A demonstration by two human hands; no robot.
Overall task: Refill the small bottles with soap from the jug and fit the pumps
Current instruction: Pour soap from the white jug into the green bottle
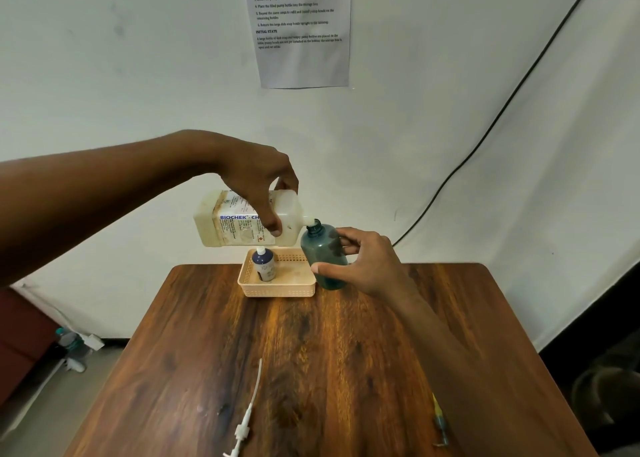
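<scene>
My left hand [258,183] grips a white soap jug [228,224] with a blue-lettered label, tipped on its side above the table. Its spout touches the open mouth of a teal bottle [322,252]. My right hand [363,262] holds that teal bottle upright, beside the basket's right end. A small dark blue bottle [264,264] with a white top stands inside the peach basket [277,290]. A white pump [247,411] with a long tube lies near the table's front edge. A second pump [439,422], teal with a yellowish tube, lies at the front right, partly hidden by my right forearm.
The wooden table [311,352] ends close behind the basket, against a white wall. A printed instruction sheet [301,27] hangs on the wall. A black cable [485,131] runs down the wall at the right. Bottles and a white object lie on the floor at the left [74,347].
</scene>
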